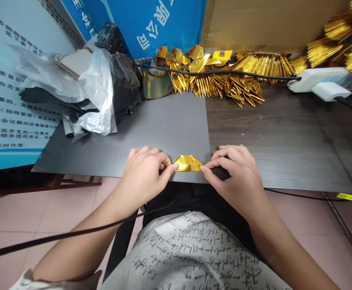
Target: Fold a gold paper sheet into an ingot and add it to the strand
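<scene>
A small piece of shiny gold foil paper (188, 162), folded into a low trapezoid, lies at the near edge of the grey board (176, 117). My left hand (147, 167) pinches its left corner between thumb and curled fingers. At the opposite corner, the thumb and index finger of my right hand (236, 169) close on the foil. A straight fold band runs along its near side. The fingertips partly cover both corners.
Folded gold foil pieces (209, 76) lie heaped at the back, with a black cable (218, 73) across them. Crumpled plastic bags (94, 84) sit at the back left. A white power strip (317, 80) with a plug rests at the right on the dark wooden table (272, 137).
</scene>
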### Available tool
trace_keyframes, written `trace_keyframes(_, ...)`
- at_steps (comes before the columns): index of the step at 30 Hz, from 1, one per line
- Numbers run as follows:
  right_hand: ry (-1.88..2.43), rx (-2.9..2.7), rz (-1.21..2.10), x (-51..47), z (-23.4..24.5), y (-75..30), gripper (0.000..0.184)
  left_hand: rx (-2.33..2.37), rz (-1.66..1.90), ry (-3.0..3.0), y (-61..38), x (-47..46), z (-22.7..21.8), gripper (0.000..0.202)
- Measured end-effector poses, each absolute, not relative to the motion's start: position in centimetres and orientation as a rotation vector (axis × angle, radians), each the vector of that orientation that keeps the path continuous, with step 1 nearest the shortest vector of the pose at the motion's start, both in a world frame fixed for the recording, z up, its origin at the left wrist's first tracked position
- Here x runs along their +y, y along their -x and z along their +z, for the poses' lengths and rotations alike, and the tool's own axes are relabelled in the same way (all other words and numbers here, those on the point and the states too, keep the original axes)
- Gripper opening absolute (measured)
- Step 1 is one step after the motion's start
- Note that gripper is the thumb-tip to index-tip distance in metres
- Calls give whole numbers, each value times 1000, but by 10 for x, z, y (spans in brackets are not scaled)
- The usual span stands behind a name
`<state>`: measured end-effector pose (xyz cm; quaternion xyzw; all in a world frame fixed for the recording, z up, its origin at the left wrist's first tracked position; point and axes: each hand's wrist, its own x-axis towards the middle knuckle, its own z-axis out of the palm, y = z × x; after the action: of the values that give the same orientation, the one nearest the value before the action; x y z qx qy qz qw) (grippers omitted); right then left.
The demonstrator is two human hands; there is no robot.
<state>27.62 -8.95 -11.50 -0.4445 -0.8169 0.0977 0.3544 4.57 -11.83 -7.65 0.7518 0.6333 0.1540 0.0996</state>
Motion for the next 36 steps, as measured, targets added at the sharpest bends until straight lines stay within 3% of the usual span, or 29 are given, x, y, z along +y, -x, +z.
trace_keyframes(14, 1125, -2030, 120, -90, -120, -274, 16, 1942, 106, -1961, -50, -106, -58, 39)
trace_keyframes(25, 1195, -2033, 49, -89, -117, -289, 19, 1948, 105, -1880, -49, -101, -57, 35)
trace_keyframes(29, 1024, -2064, 100, -95, -113, -286, 5, 1939, 133, -1908, -48, -101, -60, 36)
trace_keyframes(33, 853, -2245, 0, -105, -115, -275, 34, 1935, 184, -1936, -47, -103, -63, 35)
trace_keyframes(36, 878, -2349, -119, -113, -122, -271, 37, 1924, 212, -1953, -46, -105, -64, 38)
